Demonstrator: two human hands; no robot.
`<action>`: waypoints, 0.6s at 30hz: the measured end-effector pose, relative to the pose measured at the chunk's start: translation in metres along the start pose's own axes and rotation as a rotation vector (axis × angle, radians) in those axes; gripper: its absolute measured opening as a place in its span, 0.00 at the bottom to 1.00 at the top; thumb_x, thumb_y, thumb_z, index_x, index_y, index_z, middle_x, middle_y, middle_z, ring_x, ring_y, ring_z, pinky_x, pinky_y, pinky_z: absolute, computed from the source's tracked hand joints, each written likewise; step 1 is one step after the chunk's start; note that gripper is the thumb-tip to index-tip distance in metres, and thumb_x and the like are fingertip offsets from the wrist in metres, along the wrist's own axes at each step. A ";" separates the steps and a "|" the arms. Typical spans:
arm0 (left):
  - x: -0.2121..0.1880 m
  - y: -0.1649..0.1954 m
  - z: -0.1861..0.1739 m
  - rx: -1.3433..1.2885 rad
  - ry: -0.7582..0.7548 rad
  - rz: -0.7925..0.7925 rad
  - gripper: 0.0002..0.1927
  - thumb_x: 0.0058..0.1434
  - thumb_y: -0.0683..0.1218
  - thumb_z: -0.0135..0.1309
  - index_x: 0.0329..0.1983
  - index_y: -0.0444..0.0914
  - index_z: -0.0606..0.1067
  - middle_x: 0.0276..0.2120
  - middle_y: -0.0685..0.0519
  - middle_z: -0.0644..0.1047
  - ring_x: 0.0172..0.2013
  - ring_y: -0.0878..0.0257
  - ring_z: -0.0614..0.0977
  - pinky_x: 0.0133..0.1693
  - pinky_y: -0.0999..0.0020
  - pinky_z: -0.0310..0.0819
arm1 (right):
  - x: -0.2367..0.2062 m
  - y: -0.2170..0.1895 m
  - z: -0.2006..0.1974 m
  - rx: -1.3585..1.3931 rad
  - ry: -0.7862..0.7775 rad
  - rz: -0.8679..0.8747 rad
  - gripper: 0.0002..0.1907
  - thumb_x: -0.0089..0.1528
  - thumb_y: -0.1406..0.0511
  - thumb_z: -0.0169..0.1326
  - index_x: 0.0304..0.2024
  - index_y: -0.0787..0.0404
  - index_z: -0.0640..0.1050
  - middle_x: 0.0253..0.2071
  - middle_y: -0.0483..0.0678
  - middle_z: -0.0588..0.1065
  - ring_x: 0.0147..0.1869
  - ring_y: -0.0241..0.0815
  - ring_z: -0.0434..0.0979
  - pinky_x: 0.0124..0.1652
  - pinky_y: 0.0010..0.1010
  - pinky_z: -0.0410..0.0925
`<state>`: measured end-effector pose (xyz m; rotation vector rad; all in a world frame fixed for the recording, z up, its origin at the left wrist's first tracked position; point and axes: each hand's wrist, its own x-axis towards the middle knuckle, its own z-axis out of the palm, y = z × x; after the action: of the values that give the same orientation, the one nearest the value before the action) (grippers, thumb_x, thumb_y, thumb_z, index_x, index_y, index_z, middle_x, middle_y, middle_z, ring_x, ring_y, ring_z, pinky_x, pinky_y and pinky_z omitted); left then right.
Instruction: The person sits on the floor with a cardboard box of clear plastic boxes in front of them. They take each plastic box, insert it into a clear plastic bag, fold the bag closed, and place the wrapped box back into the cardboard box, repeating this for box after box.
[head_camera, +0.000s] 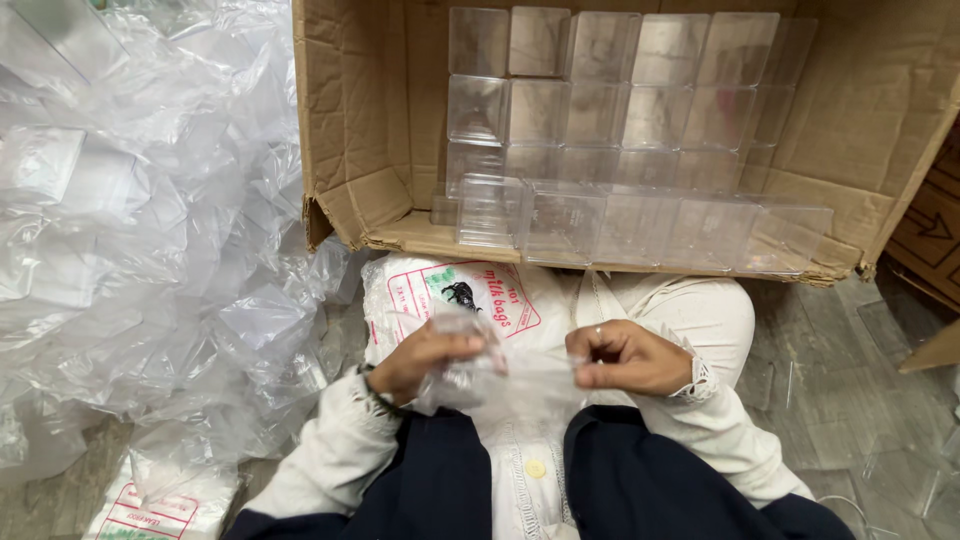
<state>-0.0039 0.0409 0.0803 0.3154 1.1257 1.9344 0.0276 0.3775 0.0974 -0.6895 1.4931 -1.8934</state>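
Note:
My left hand (425, 357) and my right hand (625, 355) are held close together over my lap, both pinching a small clear plastic bag (500, 375) that stretches between them. Under my hands lies a white printed pack of plastic bags (440, 290). Just beyond, an open cardboard box (360, 120) lies on its side, filled with rows of clear square plastic containers (600, 120). A front row of these containers (640, 230) stands at the box's lip.
A large heap of crumpled clear plastic wrapping (140, 220) fills the left side. Another printed bag pack (150, 510) lies at the lower left. Grey floor (850, 400) with flat clear pieces shows at the right, next to a second carton's edge (930, 240).

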 end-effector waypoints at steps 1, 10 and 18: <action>0.009 -0.011 -0.004 -0.150 0.141 -0.078 0.17 0.63 0.47 0.54 0.51 0.32 0.75 0.44 0.43 0.81 0.45 0.54 0.84 0.49 0.54 0.76 | 0.001 0.003 0.000 -0.008 -0.017 -0.106 0.10 0.74 0.66 0.57 0.41 0.64 0.72 0.37 0.46 0.70 0.42 0.36 0.67 0.44 0.29 0.64; 0.021 -0.044 -0.026 0.050 0.023 0.011 0.12 0.72 0.48 0.60 0.47 0.35 0.73 0.33 0.58 0.69 0.31 0.70 0.70 0.31 0.70 0.68 | -0.004 0.017 -0.017 0.216 0.513 -0.262 0.09 0.74 0.61 0.49 0.43 0.58 0.67 0.19 0.35 0.64 0.21 0.26 0.60 0.23 0.18 0.55; -0.043 0.102 0.064 0.786 -0.550 0.268 0.12 0.70 0.49 0.60 0.37 0.34 0.77 0.33 0.51 0.78 0.40 0.59 0.78 0.41 0.63 0.75 | -0.021 -0.065 -0.009 -0.428 -0.113 0.022 0.09 0.67 0.63 0.57 0.38 0.63 0.76 0.27 0.42 0.74 0.30 0.29 0.72 0.28 0.24 0.64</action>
<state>0.0034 0.0221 0.2062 1.3847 1.4496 1.3797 0.0251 0.4092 0.1585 -0.9482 1.8419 -1.5005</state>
